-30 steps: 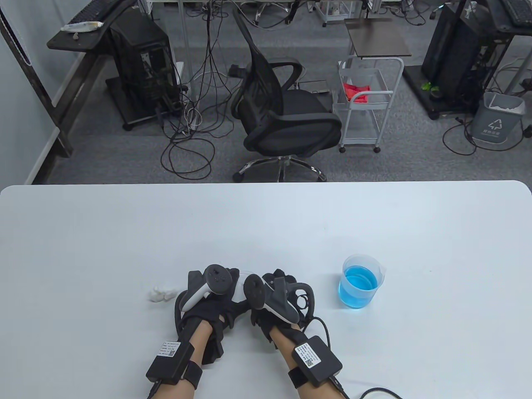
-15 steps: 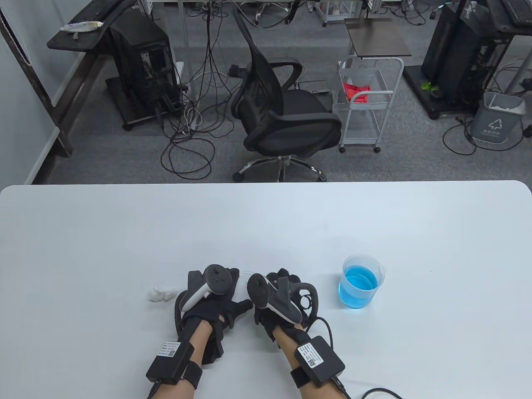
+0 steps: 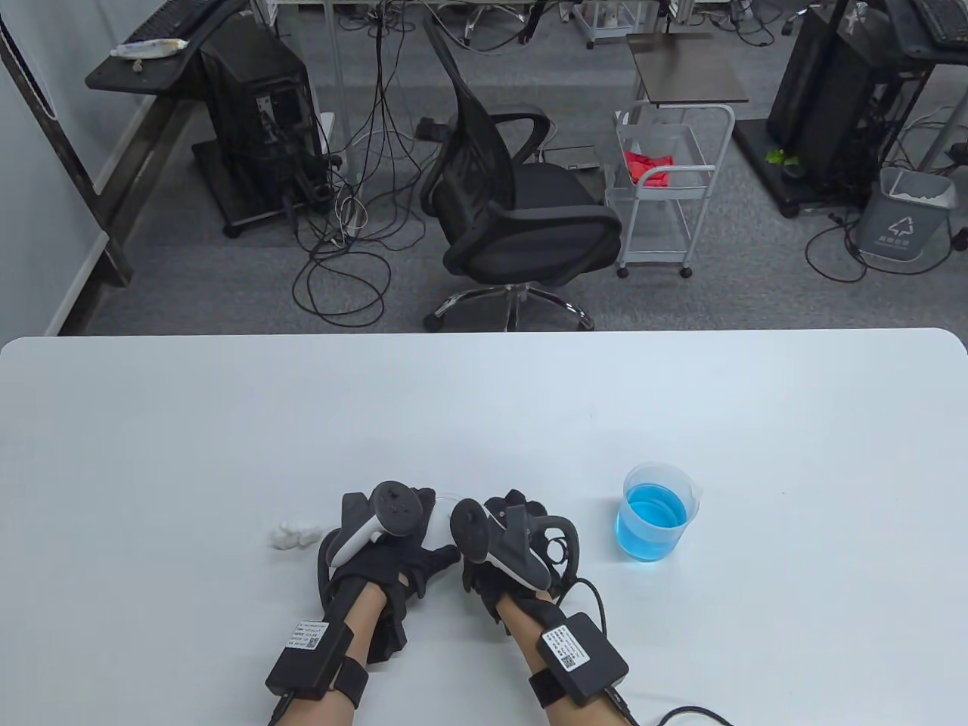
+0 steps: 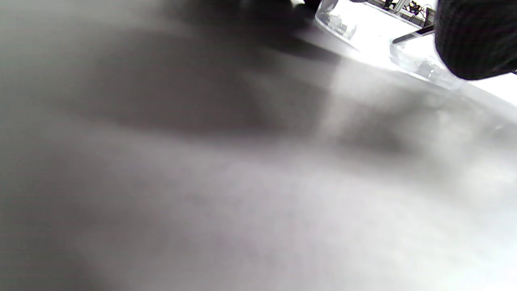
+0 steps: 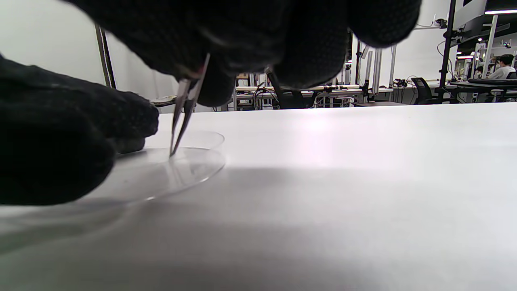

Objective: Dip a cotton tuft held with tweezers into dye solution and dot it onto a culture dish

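Observation:
A clear culture dish (image 5: 177, 169) lies flat on the white table between my hands; only a sliver of the dish (image 3: 448, 501) shows in the table view. My right hand (image 3: 510, 541) pinches thin metal tweezers (image 5: 183, 117), held steeply, their closed tips touching the dish floor. I cannot make out a cotton tuft at the tips. My left hand (image 3: 382, 541) spans the dish's left rim with fingers (image 5: 133, 117) and thumb around it. The left wrist view is blurred, showing the dish rim (image 4: 337, 28) and a right-hand finger (image 4: 472, 40). A beaker of blue dye (image 3: 654, 514) stands right of my right hand.
A small pile of white cotton (image 3: 291, 535) lies just left of my left hand. The white table (image 3: 484, 408) stretches wide beyond the hands. Past its far edge stand an office chair (image 3: 514, 204) and a white cart (image 3: 669, 189) on the floor.
My right hand has shifted slightly to the right and toward me over the dish. The left hand, beaker and cotton have stayed where they were.

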The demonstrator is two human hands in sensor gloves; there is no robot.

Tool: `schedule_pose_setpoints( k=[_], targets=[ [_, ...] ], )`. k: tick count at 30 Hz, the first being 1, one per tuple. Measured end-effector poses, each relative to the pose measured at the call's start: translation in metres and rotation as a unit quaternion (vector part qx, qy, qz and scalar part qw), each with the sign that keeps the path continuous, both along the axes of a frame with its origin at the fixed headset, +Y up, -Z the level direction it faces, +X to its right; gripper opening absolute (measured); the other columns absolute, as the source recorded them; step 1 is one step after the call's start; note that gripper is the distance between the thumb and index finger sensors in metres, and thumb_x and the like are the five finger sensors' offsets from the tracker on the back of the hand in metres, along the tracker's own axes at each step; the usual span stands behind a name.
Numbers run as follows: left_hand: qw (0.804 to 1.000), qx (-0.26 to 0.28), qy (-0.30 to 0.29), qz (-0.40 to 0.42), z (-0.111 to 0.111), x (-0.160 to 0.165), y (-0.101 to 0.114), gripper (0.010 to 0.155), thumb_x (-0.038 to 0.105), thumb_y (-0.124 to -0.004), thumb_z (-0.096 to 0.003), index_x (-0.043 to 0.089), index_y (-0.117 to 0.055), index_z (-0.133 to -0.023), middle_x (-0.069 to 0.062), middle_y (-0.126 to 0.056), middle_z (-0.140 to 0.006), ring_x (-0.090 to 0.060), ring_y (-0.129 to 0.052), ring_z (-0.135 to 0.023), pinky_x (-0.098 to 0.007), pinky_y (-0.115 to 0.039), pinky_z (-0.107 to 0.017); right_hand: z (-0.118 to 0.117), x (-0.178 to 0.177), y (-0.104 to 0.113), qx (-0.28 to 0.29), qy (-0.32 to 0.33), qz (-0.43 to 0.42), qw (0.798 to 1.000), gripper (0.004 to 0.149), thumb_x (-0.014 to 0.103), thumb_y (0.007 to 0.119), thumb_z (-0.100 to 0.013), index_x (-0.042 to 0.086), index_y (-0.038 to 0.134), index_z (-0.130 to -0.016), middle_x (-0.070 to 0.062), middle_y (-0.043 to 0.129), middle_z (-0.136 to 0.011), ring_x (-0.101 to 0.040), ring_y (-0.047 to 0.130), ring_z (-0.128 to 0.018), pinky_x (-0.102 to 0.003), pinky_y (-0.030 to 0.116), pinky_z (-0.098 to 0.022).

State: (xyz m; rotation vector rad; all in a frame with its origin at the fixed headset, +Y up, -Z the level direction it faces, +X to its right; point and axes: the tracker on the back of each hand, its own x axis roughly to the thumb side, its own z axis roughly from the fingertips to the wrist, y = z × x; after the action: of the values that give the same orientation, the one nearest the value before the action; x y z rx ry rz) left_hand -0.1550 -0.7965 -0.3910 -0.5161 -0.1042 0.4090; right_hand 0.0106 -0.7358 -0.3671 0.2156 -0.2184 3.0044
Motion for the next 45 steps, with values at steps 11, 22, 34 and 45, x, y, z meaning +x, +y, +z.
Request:
schedule_pose_setpoints(
  k=[11,22,34,45],
  targets=[
    [1.000,0.001,-0.001,-0.001,0.000,0.000,0.000,0.094,0.075,-0.067,-0.0446,0.039,-0.011,-0.111,0.012,-0.010,-0.118,-0.021,-0.008,-0.116,-0.045,-0.019,-0.080,0.003,0.012,0.011,0.010,-0.008,-0.031,0.999,0.033,0.029,0.087,-0.041,0.018,0.098,-0.070,0.001,0.095,-0.046,-0.022,0.093,-0.063,-0.057,0.068,-0.057],
    [1.000,0.004,-0.002,0.006,0.000,-0.002,0.002,0.095,0.076,-0.067,-0.0444,0.039,-0.010,-0.111,0.011,-0.009,-0.119,-0.022,-0.011,-0.116,-0.045,-0.021,-0.081,0.005,0.031,0.028,0.034,-0.032,-0.070,0.996,0.033,0.029,0.087,-0.041,0.018,0.098,-0.070,0.001,0.095,-0.046,-0.022,0.093,-0.063,-0.057,0.068,-0.057],
    [0.999,0.044,-0.016,-0.007,0.015,-0.010,0.028,0.093,0.074,-0.067,-0.0454,0.039,-0.011,-0.111,0.011,-0.008,-0.119,-0.021,-0.012,-0.117,-0.045,-0.023,-0.082,-0.001,0.041,0.012,0.021,-0.052,-0.053,0.997,0.033,0.029,0.087,-0.041,0.018,0.098,-0.070,0.001,0.095,-0.047,-0.022,0.093,-0.063,-0.057,0.068,-0.057],
    [0.995,0.082,-0.036,-0.043,0.061,-0.024,0.053,0.092,0.074,-0.066,-0.0460,0.039,-0.012,-0.111,0.011,-0.009,-0.119,-0.022,-0.012,-0.117,-0.045,-0.024,-0.082,-0.009,0.048,-0.010,0.019,-0.086,-0.033,0.996,0.034,0.030,0.087,-0.042,0.019,0.097,-0.072,0.002,0.096,-0.048,-0.022,0.093,-0.064,-0.057,0.068,-0.057]
  ],
)
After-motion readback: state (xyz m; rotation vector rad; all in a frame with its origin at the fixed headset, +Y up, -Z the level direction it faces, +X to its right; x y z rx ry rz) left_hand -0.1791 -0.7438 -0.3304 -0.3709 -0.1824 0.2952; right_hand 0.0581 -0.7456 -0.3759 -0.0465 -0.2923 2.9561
